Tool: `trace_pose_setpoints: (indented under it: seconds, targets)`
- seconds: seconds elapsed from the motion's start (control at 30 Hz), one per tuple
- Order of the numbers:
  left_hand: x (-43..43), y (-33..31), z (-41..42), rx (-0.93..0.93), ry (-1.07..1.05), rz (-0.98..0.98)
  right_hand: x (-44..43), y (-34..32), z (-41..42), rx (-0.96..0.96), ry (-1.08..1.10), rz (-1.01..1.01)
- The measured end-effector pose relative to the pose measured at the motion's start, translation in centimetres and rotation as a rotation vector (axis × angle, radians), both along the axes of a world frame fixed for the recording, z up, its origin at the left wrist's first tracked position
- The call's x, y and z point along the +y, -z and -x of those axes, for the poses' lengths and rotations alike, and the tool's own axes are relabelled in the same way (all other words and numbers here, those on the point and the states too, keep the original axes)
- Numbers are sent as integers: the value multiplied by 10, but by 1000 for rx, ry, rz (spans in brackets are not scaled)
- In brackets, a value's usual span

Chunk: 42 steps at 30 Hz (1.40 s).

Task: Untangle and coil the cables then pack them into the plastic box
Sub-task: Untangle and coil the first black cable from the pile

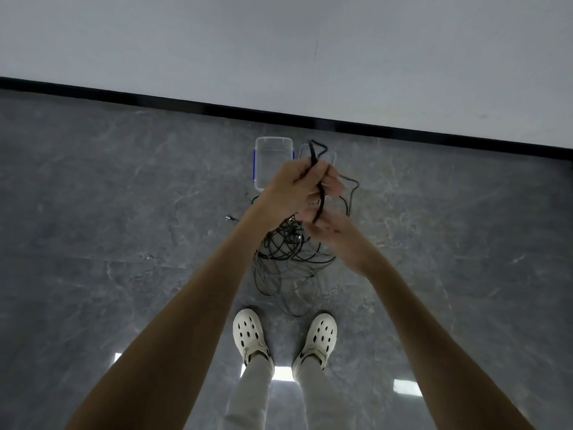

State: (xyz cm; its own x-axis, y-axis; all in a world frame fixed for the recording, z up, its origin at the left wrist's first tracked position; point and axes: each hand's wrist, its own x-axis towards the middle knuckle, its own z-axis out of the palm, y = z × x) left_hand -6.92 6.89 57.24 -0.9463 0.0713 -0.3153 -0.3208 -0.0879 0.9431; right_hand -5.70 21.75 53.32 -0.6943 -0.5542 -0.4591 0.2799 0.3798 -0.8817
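My left hand grips a bunch of black cable loops held up in front of me. Just below it, my right hand pinches the lower end of the same bunch. A strand hangs from the hands to a tangle of black cables on the floor. Beyond the hands stands the clear plastic box with blue clips, partly hidden by my left hand. Its clear lid lies to its right.
Grey stone floor lies all around. A white wall with a black skirting board runs behind the box. My two feet in white clogs stand just short of the tangle. A loose cable plug lies left of the pile.
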Motion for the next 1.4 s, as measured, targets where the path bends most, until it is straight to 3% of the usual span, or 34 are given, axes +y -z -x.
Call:
trace_pose_setpoints:
  seconds: [0.1, 0.17, 0.27, 0.37, 0.5, 0.63, 0.77, 0.93, 1.03, 1.2, 1.4]
  targets:
    - [0, 3, 1, -25, -14, -75, -1, 12, 1, 154, 166, -186]
    - [0, 8, 4, -12, -23, -61, -1, 7, 7, 210, 282, -180]
    - [-2, 24, 3, 55, 114, 159, 1, -17, 23, 260, 355, -139]
    - [-2, 45, -5, 7, 319, 353, 1, -53, 39, 304, 337, -45]
    - [7, 64, -11, -110, 401, 418, -1, -85, 58, 150, 398, 235]
    - [18, 55, 3, 36, 188, 624, 0, -91, 68, 1, 457, 419]
    - [24, 42, 10, 122, 115, 615, 5, -74, 64, -159, 453, 524]
    - [22, 41, 11, -30, 39, 280, 19, -17, 48, -178, 470, 298]
    - [20, 30, 13, -124, -75, 70, 29, 10, 38, -132, 345, 128]
    - [21, 9, 24, -84, -83, -42, 26, 53, 16, 142, -10, -347]
    - [19, 9, 33, -70, -203, -114, 25, 48, 32, 330, 161, -420]
